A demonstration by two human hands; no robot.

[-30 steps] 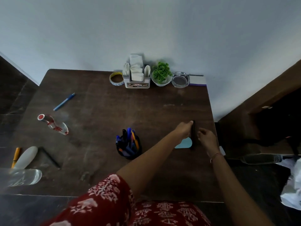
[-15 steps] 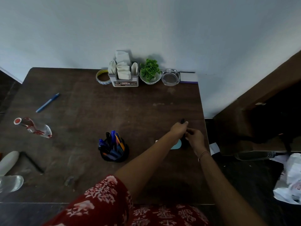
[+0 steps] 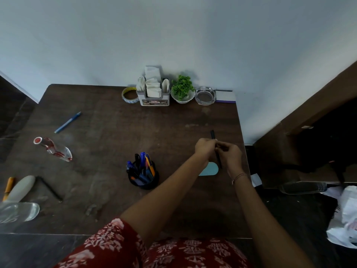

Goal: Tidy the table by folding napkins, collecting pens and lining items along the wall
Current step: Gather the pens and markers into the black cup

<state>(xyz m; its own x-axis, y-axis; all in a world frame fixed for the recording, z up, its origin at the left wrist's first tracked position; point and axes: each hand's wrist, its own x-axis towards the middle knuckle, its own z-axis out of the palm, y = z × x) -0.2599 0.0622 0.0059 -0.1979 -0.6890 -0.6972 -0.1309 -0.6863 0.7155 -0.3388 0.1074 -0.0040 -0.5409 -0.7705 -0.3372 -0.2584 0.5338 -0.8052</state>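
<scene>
A red top (image 3: 193, 254) with a white and pale pink flower print covers the body. A sleeve (image 3: 104, 242) of the same cloth covers the top of the left arm. Both forearms are bare down to the left hand (image 3: 204, 147) and the right hand (image 3: 230, 153). A thin bracelet (image 3: 239, 176) circles the right wrist.

A plain pale wall (image 3: 173, 35) fills the upper half of the frame, and dark floor tiles (image 3: 11, 117) show at the left edge. At the right stands a brown wooden cabinet (image 3: 309, 105). A dark keypad handset (image 3: 303, 187) lies below it, with a crumpled white plastic bag (image 3: 345, 225) in the lower right corner and a white paper scrap (image 3: 256, 179) just left of the handset.
</scene>
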